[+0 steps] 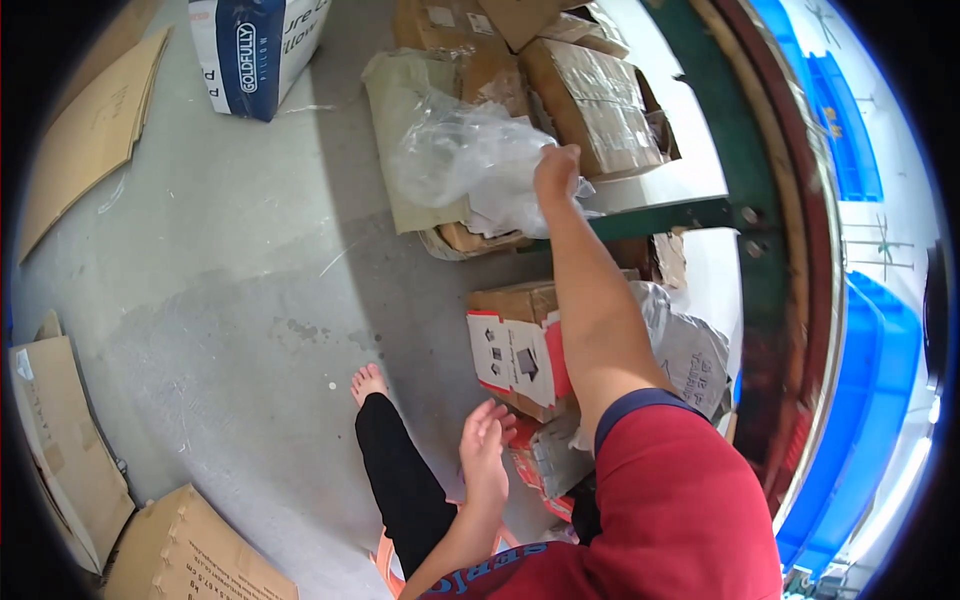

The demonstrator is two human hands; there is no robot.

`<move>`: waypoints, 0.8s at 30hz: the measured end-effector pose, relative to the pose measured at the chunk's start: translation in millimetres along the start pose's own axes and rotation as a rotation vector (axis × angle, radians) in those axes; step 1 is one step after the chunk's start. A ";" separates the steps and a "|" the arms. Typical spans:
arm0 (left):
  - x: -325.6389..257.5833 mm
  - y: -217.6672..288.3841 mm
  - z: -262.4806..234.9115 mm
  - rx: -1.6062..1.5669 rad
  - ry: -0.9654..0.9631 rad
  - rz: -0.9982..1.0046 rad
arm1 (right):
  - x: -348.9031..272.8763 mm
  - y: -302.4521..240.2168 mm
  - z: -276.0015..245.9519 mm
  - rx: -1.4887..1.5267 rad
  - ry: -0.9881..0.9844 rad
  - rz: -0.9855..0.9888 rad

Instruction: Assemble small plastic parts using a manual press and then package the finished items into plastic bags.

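My right hand point(556, 170) is stretched far forward and closed on a crumpled clear plastic bag point(465, 155), which lies over a pile of cardboard boxes. My left hand point(485, 448) hangs low near my knee with its fingers loosely apart, holding nothing. It is nearest to a white and red printed carton point(515, 355) on the floor.
Brown cardboard boxes point(600, 105) are stacked ahead beside a green metal frame point(690, 215). A grey plastic bag point(690, 350) lies by the carton. Flattened cardboard sheets point(85, 140) line the left, another point(60, 450) leans lower left. A white and blue sack point(255, 45) stands on the concrete floor point(230, 280).
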State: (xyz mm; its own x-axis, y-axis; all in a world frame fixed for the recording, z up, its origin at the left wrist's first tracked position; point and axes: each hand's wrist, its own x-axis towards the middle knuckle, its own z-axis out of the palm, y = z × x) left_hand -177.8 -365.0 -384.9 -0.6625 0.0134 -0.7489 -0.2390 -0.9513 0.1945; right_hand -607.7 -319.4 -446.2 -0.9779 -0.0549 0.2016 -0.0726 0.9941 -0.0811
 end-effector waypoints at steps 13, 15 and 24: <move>-23.0 19.9 -21.0 -0.198 -0.199 0.142 | -336.6 4.4 -241.8 0.591 0.168 -0.422; -49.0 32.2 -10.0 -0.172 -0.394 0.001 | -378.7 25.3 -279.3 0.636 0.131 -0.407; -162.7 13.9 -70.3 0.392 -0.778 0.042 | -532.3 74.0 -376.6 0.487 -0.068 -0.676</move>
State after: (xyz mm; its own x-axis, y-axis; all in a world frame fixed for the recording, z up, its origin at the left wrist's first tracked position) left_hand -23.4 -402.1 -304.8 -0.9390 0.3227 -0.1187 -0.3353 -0.7834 0.5232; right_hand -18.7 -181.3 -191.9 -0.7020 -0.6459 0.3000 -0.7090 0.5943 -0.3797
